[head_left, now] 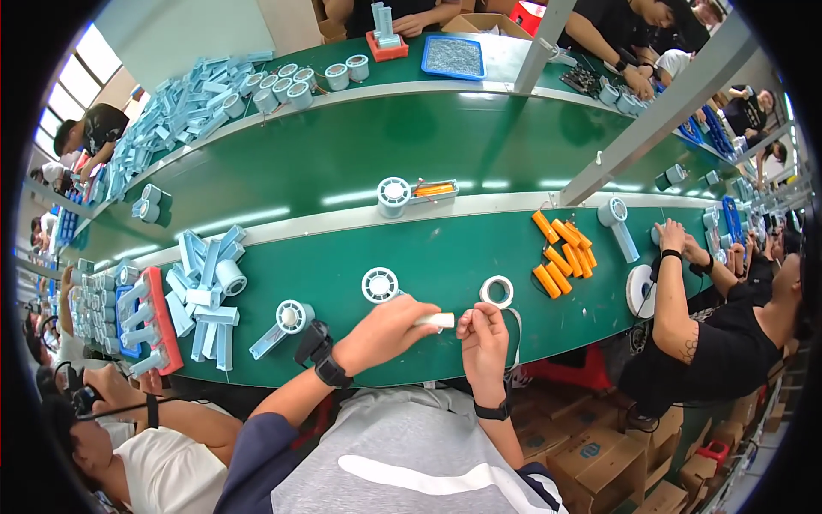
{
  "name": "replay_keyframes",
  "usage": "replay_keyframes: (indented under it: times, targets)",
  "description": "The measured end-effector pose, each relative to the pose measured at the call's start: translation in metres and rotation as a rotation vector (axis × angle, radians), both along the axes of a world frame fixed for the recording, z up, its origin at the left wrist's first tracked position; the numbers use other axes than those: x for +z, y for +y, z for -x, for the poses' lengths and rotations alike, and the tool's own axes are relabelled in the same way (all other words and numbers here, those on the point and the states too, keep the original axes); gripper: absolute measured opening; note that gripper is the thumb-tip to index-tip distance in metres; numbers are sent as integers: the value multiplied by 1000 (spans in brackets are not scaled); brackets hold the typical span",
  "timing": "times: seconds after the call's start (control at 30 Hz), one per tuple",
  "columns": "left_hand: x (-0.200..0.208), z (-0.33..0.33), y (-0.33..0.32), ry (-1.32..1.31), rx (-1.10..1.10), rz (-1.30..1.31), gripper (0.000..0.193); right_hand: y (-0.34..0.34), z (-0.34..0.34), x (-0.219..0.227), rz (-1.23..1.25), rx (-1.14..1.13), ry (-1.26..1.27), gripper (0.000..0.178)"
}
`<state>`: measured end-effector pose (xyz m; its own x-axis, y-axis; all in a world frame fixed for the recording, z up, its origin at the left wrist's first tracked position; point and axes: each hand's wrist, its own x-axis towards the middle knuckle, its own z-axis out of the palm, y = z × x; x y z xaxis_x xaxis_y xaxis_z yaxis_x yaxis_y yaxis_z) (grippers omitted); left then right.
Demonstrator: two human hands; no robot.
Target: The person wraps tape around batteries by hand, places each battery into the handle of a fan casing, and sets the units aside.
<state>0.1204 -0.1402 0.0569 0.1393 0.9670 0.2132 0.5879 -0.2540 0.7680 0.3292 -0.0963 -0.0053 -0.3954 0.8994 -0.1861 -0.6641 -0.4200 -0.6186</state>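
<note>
Left hand (383, 332) pinched a white cylinder (435, 320) over the green bench (454, 253), near its front edge. Right hand (486, 344) sat just beside the cylinder's free end, fingertips pressed together — couldn't tell if they gripped anything. Tape roll (509, 294) lay just beyond — orange cylinders (557, 260) farther right.

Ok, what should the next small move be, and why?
I'd probably bring the right hand onto the free end of the white cylinder to steady it: the left hand grips the other end, and the right hand's fingers are close beside the free one. Whether they pinch anything is too small to tell.
</note>
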Motion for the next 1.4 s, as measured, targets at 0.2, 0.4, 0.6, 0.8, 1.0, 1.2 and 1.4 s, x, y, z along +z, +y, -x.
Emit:
replay_keyframes:
  times: [0.2, 0.4, 0.6, 0.8, 1.0, 1.2, 1.4]
  targets:
    - [-5, -10, 1, -453, 186, 238, 44, 6, 19, 28, -95, -192, -191, 27]
    - [-16, -44, 7, -862, 254, 292, 48, -4, 19, 19, -393, -129, -381, 49]
    - [-9, -60, 2, -1027, 343, 240, 47, -4, 27, 26, -815, -133, -729, 54]
    - [-11, -66, 2, -718, 269, 240, 47, -3, 24, 31, -619, -307, -754, 47]
    - [-19, -69, -4, -342, 229, -60, 50, -6, 19, 49, -796, -355, -1011, 39]
    - [-17, -64, -13, -219, 245, -56, 54, -11, 22, 48, -633, -247, -874, 36]
    - [18, -65, -18, -865, 258, 296, 63, -10, 30, 41, -442, -495, -677, 23]
